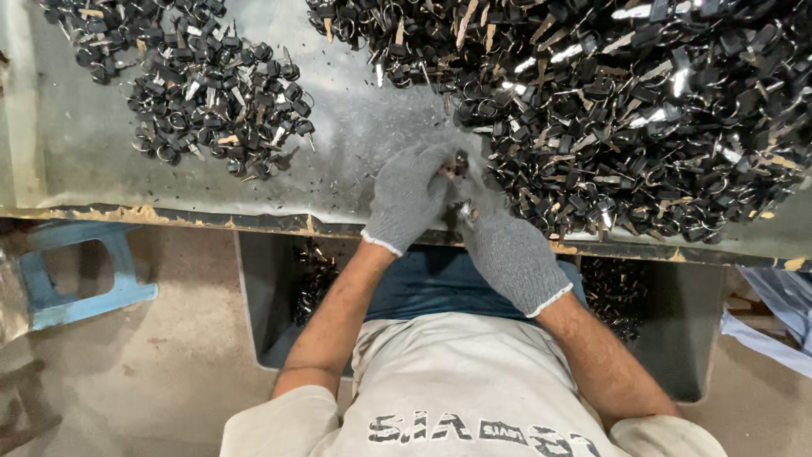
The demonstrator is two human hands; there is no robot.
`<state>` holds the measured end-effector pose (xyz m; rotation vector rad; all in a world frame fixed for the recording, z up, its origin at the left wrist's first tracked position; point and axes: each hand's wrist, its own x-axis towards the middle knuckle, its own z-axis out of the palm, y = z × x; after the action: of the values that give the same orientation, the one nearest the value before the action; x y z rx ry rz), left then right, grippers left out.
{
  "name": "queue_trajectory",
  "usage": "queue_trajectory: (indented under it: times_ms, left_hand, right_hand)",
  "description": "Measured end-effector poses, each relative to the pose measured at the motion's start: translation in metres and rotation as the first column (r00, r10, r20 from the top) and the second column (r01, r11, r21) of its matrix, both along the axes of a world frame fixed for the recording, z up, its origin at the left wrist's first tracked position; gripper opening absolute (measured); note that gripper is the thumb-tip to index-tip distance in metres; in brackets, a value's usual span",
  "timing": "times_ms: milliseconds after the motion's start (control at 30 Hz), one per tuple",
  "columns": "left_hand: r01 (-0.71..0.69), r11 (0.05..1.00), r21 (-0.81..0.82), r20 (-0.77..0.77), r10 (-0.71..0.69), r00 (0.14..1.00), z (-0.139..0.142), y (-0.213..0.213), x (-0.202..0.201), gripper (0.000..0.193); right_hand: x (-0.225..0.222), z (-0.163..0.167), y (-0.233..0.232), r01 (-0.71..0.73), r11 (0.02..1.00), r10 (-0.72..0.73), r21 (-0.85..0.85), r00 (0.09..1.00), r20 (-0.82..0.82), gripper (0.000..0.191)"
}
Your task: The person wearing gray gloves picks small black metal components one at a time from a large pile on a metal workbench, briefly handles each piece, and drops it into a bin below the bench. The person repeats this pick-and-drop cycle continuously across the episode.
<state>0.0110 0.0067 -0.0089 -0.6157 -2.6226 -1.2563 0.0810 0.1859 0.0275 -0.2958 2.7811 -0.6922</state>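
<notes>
Left hand [408, 196] in grey knit glove, fingers closed on a small black-headed key [459, 161]; right hand [507, 250] gloved, pinching a second key [464, 209], at the metal surface's [355, 127] near edge; large key pile [626, 110] just right; smaller pile [203, 80] far left

Even, fairly bright overhead light; sharp centre, softer edges

Glare flashes off the metal blades in the big key heap [643, 110] at upper right; the grey desk [355, 127] shows a dull sheen; the space under the desk lies in shadow; corners bend slightly from the wide lens.
</notes>
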Motion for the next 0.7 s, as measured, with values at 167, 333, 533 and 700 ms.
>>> queue_trajectory:
  times_ms: [167, 333, 533, 700]
  left_hand:
    - [-0.135, 0.989, 0.066, 0.215, 0.118, 0.969, 0.021, -0.012, 0.026, 0.03]
    - [-0.026, 0.999, 0.02, 0.026, 0.026, 0.999, 0.023, -0.011, 0.029, 0.034]
    - [-0.053, 0.979, -0.198, 0.212, 0.096, 0.972, 0.004, -0.017, 0.033, 0.036]
    - [-0.035, 0.99, -0.138, 0.035, 0.04, 0.999, -0.006, -0.02, 0.031, 0.034]
  right_hand:
    - [-0.007, -0.01, -0.002, -0.186, 0.982, 0.188, 0.03, 0.979, -0.084, 0.045]
    - [-0.015, -0.015, -0.007, -0.08, 0.972, 0.079, 0.222, 0.997, 0.014, 0.03]
    - [-0.008, -0.001, -0.005, -0.033, 0.999, 0.027, -0.038, 0.99, -0.136, 0.031]
    - [-0.024, -0.01, -0.006, -0.107, 0.994, 0.107, 0.022, 0.994, 0.0, 0.027]
